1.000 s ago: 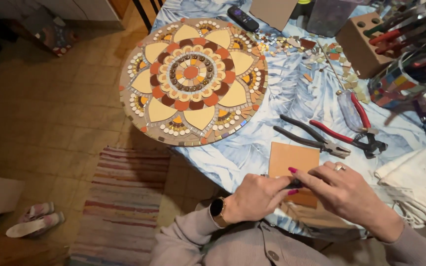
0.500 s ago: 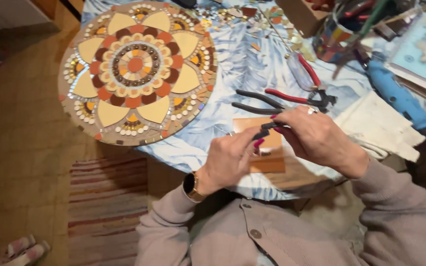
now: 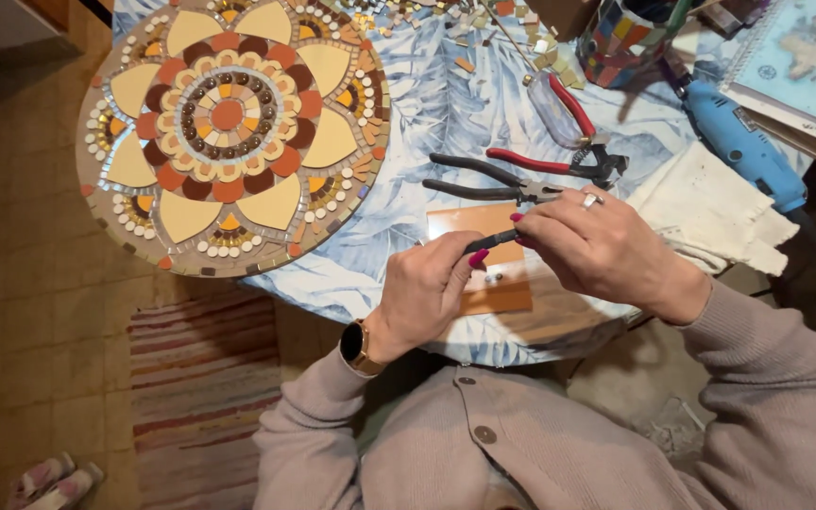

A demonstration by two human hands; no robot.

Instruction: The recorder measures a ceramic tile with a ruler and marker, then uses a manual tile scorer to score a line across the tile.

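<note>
Orange square ceramic tile lies uncut on the desk. My left hand and right hand both pinch a slim dark tool with closed fingers above it; the round flower mosaic looks nearly filled.

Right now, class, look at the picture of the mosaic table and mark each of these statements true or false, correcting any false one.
1. Both hands hold one slim dark tool above an orange tile. True.
2. The round mosaic shows a fish. False: it is a flower pattern in cream, orange and brown.
3. The left hand has a watch on its wrist. True.
4. The red-handled pliers are in the right hand. False: they lie on the table, beside the black-handled pliers.
5. The blue power tool lies on the floor. False: it is on the table.
</note>
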